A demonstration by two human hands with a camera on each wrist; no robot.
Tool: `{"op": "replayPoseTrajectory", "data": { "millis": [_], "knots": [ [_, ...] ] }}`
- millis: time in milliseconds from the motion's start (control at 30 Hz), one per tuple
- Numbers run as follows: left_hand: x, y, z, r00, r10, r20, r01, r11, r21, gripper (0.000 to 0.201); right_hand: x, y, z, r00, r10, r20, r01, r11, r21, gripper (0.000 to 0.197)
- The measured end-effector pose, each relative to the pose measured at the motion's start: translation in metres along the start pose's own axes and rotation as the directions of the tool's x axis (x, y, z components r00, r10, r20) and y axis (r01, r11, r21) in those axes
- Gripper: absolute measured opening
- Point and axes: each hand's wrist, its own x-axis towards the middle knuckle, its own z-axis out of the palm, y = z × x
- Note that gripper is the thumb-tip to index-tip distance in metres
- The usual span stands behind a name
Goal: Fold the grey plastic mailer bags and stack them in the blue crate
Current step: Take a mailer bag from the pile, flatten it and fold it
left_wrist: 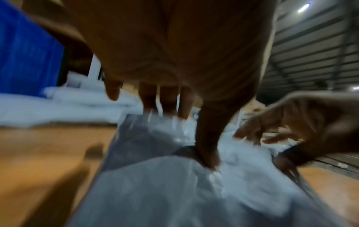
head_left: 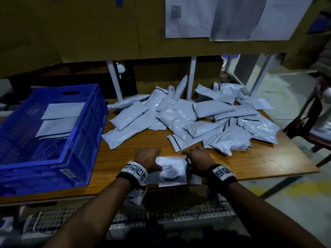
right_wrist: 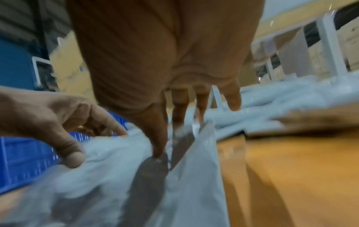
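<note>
I see my left hand (head_left: 147, 159) and right hand (head_left: 198, 158) each pinching the bag (head_left: 171, 170) between them. Crate (head_left: 84, 126) sits left of my left hand.

Not much elbow room here tbh. The pile of mailer bags (head_left: 193, 119) hogs the back and right of the table (head_left: 250, 163), so reaching forward runs straight into it. There's a bare strip of wood between the pile and the near edge, plus open table on the right front corner. The blue crate (head_left: 86, 140) walls off the left side, but it's open on top. White posts (head_left: 191, 76) and a cardboard panel (head_left: 89, 27) block the back.
</note>
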Motion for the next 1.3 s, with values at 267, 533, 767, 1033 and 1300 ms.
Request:
{"op": "replayPoseTrajectory", "data": {
  "millis": [267,533,767,1033,1300],
  "knots": [
    [-0.038,0.008,0.044,0.859,0.161,-0.486,-0.148,0.987,0.065,0.032,-0.029,-0.008,0.023,0.897,-0.082,-0.434,0.066,0.997,-0.051,0.017],
    [-0.064,0.003,0.089,0.860,0.161,-0.485,-0.236,0.967,-0.098,0.051,-0.063,-0.002,0.058,0.948,-0.095,-0.304,0.117,0.992,0.053,0.036],
    [-0.019,0.022,0.077,0.951,0.123,-0.285,-0.128,0.992,0.000,0.066,0.008,-0.029,0.068,0.942,-0.158,-0.298,0.177,0.984,0.038,0.047],
    [-0.007,0.019,0.096,0.987,0.084,-0.137,-0.079,0.996,0.040,0.079,0.017,-0.025,0.091,0.975,-0.134,-0.178,0.139,0.990,0.014,0.064],
    [-0.004,0.018,0.104,0.980,0.088,-0.180,-0.082,0.996,0.037,0.070,0.017,-0.028,0.092,0.973,-0.141,-0.180,0.143,0.990,-0.005,0.063]
  ]
}}
